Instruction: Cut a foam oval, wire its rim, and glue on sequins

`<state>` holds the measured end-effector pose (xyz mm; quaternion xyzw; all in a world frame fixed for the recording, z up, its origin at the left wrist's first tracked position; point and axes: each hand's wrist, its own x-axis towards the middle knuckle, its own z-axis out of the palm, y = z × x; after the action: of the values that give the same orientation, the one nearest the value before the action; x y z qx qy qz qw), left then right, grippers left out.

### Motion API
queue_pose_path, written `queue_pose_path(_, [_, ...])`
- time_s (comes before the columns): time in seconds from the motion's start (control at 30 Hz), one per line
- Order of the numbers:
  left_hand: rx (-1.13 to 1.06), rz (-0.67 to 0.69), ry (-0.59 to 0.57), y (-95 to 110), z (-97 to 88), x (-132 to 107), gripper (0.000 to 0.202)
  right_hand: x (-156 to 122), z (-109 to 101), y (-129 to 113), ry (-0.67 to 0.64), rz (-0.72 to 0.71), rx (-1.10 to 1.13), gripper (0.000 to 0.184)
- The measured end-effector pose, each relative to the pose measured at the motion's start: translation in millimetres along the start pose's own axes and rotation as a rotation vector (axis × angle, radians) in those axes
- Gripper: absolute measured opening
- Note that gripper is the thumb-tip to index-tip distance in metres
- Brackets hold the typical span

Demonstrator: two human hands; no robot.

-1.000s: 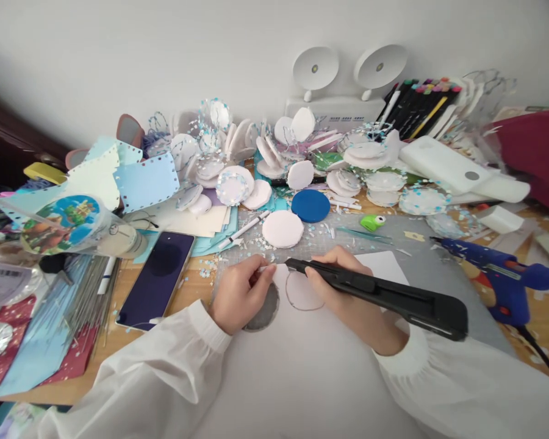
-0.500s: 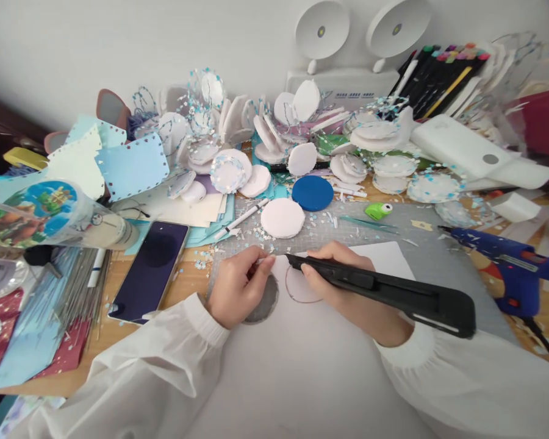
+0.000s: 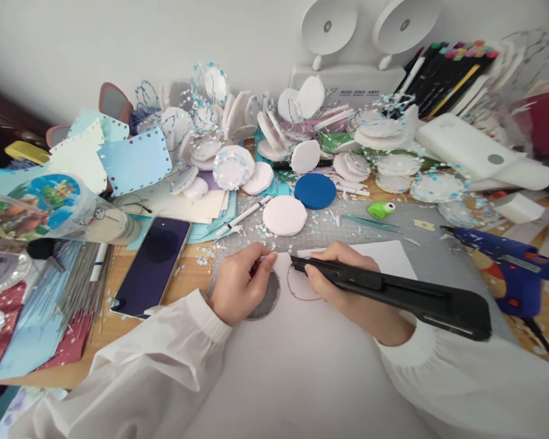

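My right hand (image 3: 348, 305) is wrapped round a black utility knife (image 3: 421, 299). Its tip points left, by the far edge of a thick white sheet (image 3: 302, 372). Beneath the tip a thin circle outline (image 3: 295, 292) is drawn on the sheet, partly covered by my right hand. My left hand (image 3: 240, 286) is closed in a pinch at the sheet's far edge, left of the knife tip. Below those fingers a round cutout (image 3: 268, 305) shows grey. Just beyond the sheet lie a white disc (image 3: 284, 215) and a blue round lid (image 3: 315, 191).
A grey cutting mat (image 3: 457, 274) lies under the sheet. A blue glue gun (image 3: 498, 250) rests right, a green punch (image 3: 380, 210) and tweezers (image 3: 370, 223) beyond. Left are a phone (image 3: 150, 265) and a tilted cup (image 3: 73, 210). Several decorated white discs (image 3: 233, 167) crowd the back.
The knife has shifted slightly to the right, its back end most. My left hand keeps its pinch at the sheet's edge. The whole view has drifted a little.
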<state>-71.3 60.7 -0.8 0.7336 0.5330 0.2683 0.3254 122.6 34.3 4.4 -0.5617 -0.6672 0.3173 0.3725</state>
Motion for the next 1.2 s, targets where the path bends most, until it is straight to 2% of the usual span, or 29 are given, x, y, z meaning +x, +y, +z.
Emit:
queue_pose_path(0.53, [-0.004, 0.017, -0.003, -0.9, 0.7, -1.9, 0.023, -1.2, 0.5, -1.9, -0.041, -0.034, 0.020, 0.007])
queue_pose_path(0.7, [0.004, 0.065, 0.034, -3.1, 1.7, -2.6, 0.022, 0.1, -1.8, -3.0, -0.063, -0.060, 0.038, 0.011])
queue_pose_path(0.87, [0.020, 0.096, 0.051, -4.0, 2.3, -3.7, 0.020, -2.2, -0.9, -1.2, -0.068, -0.049, 0.040, 0.005])
queue_pose_path(1.0, [0.019, 0.129, 0.076, -3.7, 2.4, -5.0, 0.018, -4.9, -1.9, 1.8, -0.122, -0.053, 0.050, 0.011])
queue_pose_path(1.2, [0.020, 0.164, 0.097, -2.7, 1.9, -7.1, 0.014, -4.9, 1.2, 1.7, -0.085, -0.085, 0.068, 0.006])
